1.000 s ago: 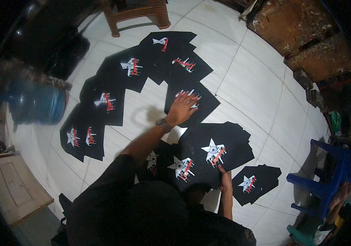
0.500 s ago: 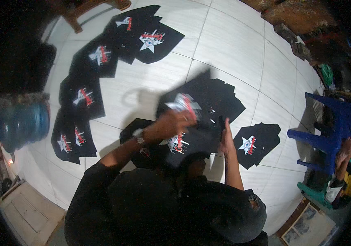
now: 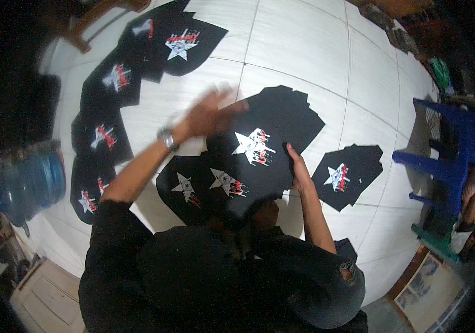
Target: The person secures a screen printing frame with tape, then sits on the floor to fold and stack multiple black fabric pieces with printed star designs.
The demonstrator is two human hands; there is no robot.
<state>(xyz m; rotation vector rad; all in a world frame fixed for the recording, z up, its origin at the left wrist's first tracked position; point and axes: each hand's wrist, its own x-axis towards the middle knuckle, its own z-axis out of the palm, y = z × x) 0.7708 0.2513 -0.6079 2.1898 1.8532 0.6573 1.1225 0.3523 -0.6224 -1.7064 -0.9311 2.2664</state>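
Note:
A stack of black cut cloth pieces [image 3: 273, 114] lies in front of me, its top piece printed with a white star and red drip lettering. My right hand [image 3: 299, 171] grips the stack's right edge, thumb on top and fingers hidden beneath. Over the left edge hovers my left hand [image 3: 212, 114], blurred by motion, its fingers stretched out with nothing seen in them. Closer to my body, more printed black pieces [image 3: 185, 186] overlap the stack. A small pile of black pieces [image 3: 345, 177] rests on the floor just right of my right hand.
White floor tiles [image 3: 282, 44] spread underneath. Overlapping printed black pieces [image 3: 101, 114] curve along the left and far side. A blue water jug [image 3: 43, 175] stands at left, a blue plastic stool [image 3: 437, 166] at right. Another person's hand [image 3: 473, 183] shows beside the stool.
My left hand has moved from the print on the stack to its far left edge, uncovering the star. My right hand keeps its place on the stack. The whole view has shifted slightly.

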